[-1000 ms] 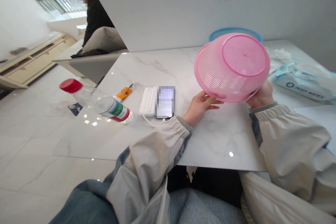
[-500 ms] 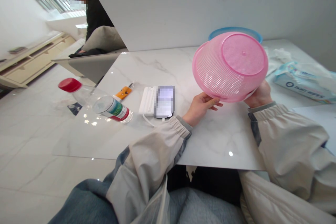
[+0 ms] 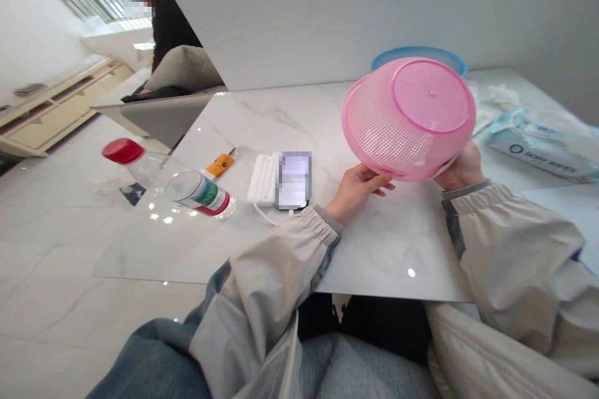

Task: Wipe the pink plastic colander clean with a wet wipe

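A pink mesh plastic basket (image 3: 388, 118) is tilted above the table, its round base turned up toward me and its rim facing down and left. My left hand (image 3: 359, 192) pinches the near rim, thumb on the outside. On the right side, my right hand (image 3: 465, 168) is closed around the basket's edge, with most of its fingers hidden behind the mesh. Behind the basket shows the rim of a blue plastic container (image 3: 418, 55), partly covered. A phone (image 3: 294, 181) with a cable lies left of my left hand, next to a white power bank (image 3: 262, 179).
A water bottle (image 3: 187, 190) with a red cap stands at the left beside an orange key tag (image 3: 219, 165). At the right lie a pack of wipes (image 3: 543, 149) and crumpled tissue (image 3: 503, 95). A person in black (image 3: 173, 19) sits beyond the table's left end.
The basket has shifted very slightly to the left in the view. Both hands keep the same hold on it.
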Available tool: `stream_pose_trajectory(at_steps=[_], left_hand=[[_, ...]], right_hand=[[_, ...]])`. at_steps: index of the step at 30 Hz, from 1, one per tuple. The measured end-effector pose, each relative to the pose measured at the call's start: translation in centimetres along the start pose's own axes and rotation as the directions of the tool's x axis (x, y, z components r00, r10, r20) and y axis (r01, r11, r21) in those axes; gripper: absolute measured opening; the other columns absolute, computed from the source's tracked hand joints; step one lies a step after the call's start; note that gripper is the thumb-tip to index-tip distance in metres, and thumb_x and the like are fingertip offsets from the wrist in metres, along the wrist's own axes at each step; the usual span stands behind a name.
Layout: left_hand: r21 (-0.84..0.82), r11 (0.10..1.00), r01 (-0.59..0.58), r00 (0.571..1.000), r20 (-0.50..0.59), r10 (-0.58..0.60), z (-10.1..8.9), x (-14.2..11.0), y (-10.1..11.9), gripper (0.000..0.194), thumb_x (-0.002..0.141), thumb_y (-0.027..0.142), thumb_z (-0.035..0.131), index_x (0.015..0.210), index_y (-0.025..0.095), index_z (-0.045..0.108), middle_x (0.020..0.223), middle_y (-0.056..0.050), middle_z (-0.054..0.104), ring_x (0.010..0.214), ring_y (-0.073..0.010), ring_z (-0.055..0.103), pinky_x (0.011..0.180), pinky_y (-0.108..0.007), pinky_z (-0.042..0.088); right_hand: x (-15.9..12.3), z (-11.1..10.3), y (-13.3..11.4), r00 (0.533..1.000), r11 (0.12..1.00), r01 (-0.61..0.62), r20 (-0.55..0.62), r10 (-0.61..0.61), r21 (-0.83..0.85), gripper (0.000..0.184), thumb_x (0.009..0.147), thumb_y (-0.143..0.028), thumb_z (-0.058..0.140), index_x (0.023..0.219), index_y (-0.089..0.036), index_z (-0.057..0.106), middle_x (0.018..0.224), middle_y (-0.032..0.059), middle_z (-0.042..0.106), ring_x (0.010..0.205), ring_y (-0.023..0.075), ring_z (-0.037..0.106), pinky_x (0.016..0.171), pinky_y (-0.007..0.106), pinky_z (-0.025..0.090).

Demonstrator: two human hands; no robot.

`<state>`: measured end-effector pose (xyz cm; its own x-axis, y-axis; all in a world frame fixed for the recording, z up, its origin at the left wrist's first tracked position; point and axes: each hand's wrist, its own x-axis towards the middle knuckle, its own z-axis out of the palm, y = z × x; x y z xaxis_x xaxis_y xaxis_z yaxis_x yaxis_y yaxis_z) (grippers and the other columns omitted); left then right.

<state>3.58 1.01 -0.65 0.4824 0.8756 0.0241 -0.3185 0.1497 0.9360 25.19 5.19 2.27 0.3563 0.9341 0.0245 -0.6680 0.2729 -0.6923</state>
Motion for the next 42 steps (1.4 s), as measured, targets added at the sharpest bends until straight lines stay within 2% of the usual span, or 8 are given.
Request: stream_pose_trajectory(at_steps=[6,11,14,21,28,37,42], left_hand=[[0.034,0.999,0.002,1.0,0.009,-0.002,0.01,-0.05,-0.01,0.055,0.078,0.06,0.09,0.104,0.016,0.071,0.1,-0.01,0.077,0.09,-0.0211,0.075,0.077,-0.033,0.053],[0.019,1.0,0.008,1.0,-0.005,-0.008,-0.08,0.0,0.09,0.057,0.078,0.062,0.089,0.108,0.017,0.07,0.108,-0.011,0.077,0.094,-0.0216,0.076,0.077,-0.032,0.052],[0.006,1.0,0.002,0.999,-0.036,-0.001,-0.15,0.04,0.22,0.057,0.079,0.062,0.089,0.109,0.018,0.068,0.108,-0.01,0.077,0.095,-0.0208,0.076,0.077,-0.03,0.051],[0.006,0.999,-0.034,0.999,-0.017,0.034,-0.03,-0.03,0.31,0.051,0.082,0.061,0.086,0.106,0.019,0.071,0.106,-0.007,0.074,0.091,-0.0183,0.074,0.074,-0.029,0.05],[-0.022,0.998,-0.054,0.998,0.032,0.055,-0.02,-0.15,0.54,0.048,0.08,0.057,0.089,0.102,0.018,0.072,0.099,-0.006,0.073,0.086,-0.0166,0.072,0.073,-0.03,0.051],[-0.007,0.999,-0.038,0.999,-0.003,0.038,0.07,-0.1,0.44,0.053,0.081,0.06,0.088,0.107,0.018,0.07,0.099,-0.004,0.069,0.084,-0.0157,0.071,0.07,-0.029,0.05],[0.016,1.0,-0.024,1.0,-0.003,0.025,0.08,-0.16,0.42,0.055,0.081,0.063,0.086,0.108,0.018,0.069,0.101,-0.006,0.069,0.086,-0.0162,0.071,0.072,-0.029,0.05]], right_hand=[[0.18,-0.19,-0.14,0.999,0.998,-0.039,-0.009,0.04,0.052,0.044,0.107,-0.015,0.037,0.127,-0.019,0.076,0.123,0.0064,0.082,0.121,0.0226,0.075,0.118,0.048,0.058],[0.38,-0.55,-0.53,0.998,0.993,-0.056,-0.01,0.057,0.108,0.043,0.11,-0.018,0.036,0.127,-0.022,0.075,0.123,0.0038,0.082,0.121,0.0215,0.076,0.114,0.046,0.061],[0.36,-0.63,-0.7,0.999,0.995,-0.049,0.013,0.048,0.092,0.045,0.112,-0.021,0.033,0.131,-0.02,0.074,0.124,0.0052,0.081,0.119,0.0215,0.077,0.115,0.044,0.06],[0.2,-0.43,-0.55,1.0,0.997,-0.028,0.003,0.027,0.071,0.048,0.113,-0.023,0.032,0.139,-0.018,0.072,0.125,0.007,0.081,0.119,0.0222,0.077,0.118,0.045,0.059],[0.22,-0.5,-0.53,1.0,0.996,-0.017,-0.021,0.019,0.087,0.048,0.112,-0.022,0.033,0.136,-0.016,0.073,0.127,0.0082,0.081,0.118,0.0223,0.077,0.116,0.044,0.06],[0.36,-0.74,-0.48,0.999,0.997,-0.034,0.038,0.031,0.075,0.047,0.112,-0.021,0.033,0.136,-0.021,0.073,0.124,0.0053,0.082,0.121,0.0227,0.077,0.119,0.048,0.057],[0.19,-0.66,-0.57,0.999,0.994,-0.044,0.025,0.042,0.099,0.045,0.11,-0.019,0.036,0.134,-0.019,0.074,0.13,0.006,0.08,0.127,0.0223,0.074,0.121,0.045,0.056]])
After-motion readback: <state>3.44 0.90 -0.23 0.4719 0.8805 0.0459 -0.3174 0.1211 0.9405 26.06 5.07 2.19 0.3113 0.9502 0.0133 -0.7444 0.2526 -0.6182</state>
